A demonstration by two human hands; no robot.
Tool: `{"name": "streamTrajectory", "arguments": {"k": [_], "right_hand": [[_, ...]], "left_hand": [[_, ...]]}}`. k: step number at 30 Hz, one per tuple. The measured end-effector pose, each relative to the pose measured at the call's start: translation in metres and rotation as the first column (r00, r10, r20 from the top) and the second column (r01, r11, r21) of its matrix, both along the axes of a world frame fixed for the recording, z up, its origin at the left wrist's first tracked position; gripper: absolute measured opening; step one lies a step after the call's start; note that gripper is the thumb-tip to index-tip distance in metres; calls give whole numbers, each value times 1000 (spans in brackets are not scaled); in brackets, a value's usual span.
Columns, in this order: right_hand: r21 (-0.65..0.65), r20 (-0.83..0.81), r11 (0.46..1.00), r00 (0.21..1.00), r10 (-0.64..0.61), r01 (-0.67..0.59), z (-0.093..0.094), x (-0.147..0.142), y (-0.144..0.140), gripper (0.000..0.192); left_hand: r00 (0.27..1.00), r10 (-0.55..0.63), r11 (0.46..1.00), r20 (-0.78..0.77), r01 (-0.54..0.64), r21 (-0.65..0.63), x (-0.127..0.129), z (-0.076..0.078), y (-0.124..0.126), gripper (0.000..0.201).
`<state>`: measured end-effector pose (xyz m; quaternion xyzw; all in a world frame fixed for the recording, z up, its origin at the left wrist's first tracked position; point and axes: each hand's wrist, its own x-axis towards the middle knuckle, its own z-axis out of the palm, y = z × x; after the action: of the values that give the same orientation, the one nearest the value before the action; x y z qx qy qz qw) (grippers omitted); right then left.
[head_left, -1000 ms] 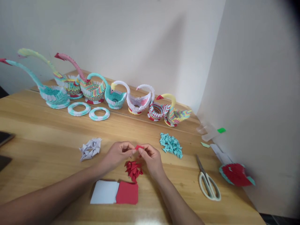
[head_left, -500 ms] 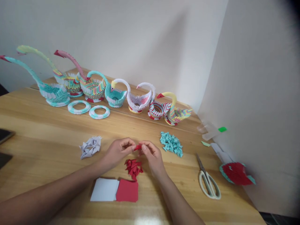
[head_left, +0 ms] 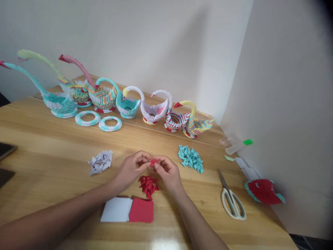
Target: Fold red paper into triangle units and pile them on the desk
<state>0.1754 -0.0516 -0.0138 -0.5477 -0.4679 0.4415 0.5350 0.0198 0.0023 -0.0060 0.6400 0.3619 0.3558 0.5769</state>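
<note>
A small piece of red paper (head_left: 153, 162), partly folded, is pinched between my two hands above the table. My left hand (head_left: 132, 170) grips its left side with thumb and fingertips. On its right side, the thumb and fingers of my right hand (head_left: 168, 175) close on it. Just below the hands lies a pile of folded red paper pieces (head_left: 148, 186). Nearer to me are a stack of white paper slips (head_left: 116, 210) and a stack of red paper slips (head_left: 141, 210), side by side. Fingers partly cover the held piece.
Folded white pieces (head_left: 101, 163) lie left, teal ones (head_left: 190, 158) right. Scissors (head_left: 231, 199) rest at the right near a red paper model (head_left: 264, 191). Several paper swans (head_left: 128, 108) line the back, with two paper rings (head_left: 110, 124) before them. A dark flat object (head_left: 6, 151) sits far left.
The red paper between my fingers has turned and shows a broader face. My right thumb has shifted slightly left on it. Everything on the table stays in place.
</note>
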Motion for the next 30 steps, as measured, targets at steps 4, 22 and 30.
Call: {"name": "streamTrajectory", "arguments": {"k": [4, 22, 30], "right_hand": [[18, 14, 1000, 1000, -18, 18, -2, 1, 1, 20], [74, 121, 997, 993, -9, 0, 6, -1, -4, 22], [73, 124, 997, 992, -9, 0, 5, -1, -5, 20]], "left_hand": [[999, -23, 999, -42, 25, 35, -1, 4, -3, 16], [932, -173, 839, 319, 309, -448, -5, -4, 9, 37], [919, -172, 804, 355, 339, -488, -5, -4, 7, 37]]}}
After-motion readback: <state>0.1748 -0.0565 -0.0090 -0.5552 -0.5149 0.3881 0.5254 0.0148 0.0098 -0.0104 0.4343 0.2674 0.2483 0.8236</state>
